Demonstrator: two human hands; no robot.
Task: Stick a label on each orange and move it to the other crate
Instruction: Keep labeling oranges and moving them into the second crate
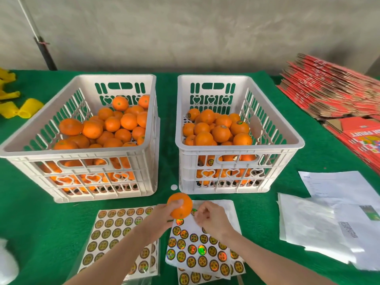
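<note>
My left hand [162, 217] grips an orange [182, 206] just above the label sheets, near the table's front. My right hand [211, 217] hovers beside it with fingertips pinched together over the right label sheet [201, 251]; whether a label is between them I cannot tell. A second sheet of round gold labels [111, 233] lies to the left. The left white crate [82, 153] holds unlabelled oranges [111, 128]. The right white crate [236, 149] holds oranges [220, 130], some showing labels.
White papers [329, 219] lie at the right on the green table cover [287, 124]. Flattened red cartons [333, 91] are stacked at the far right. Yellow items [22, 108] sit at the far left. A white peeled disc [174, 187] lies between the crates.
</note>
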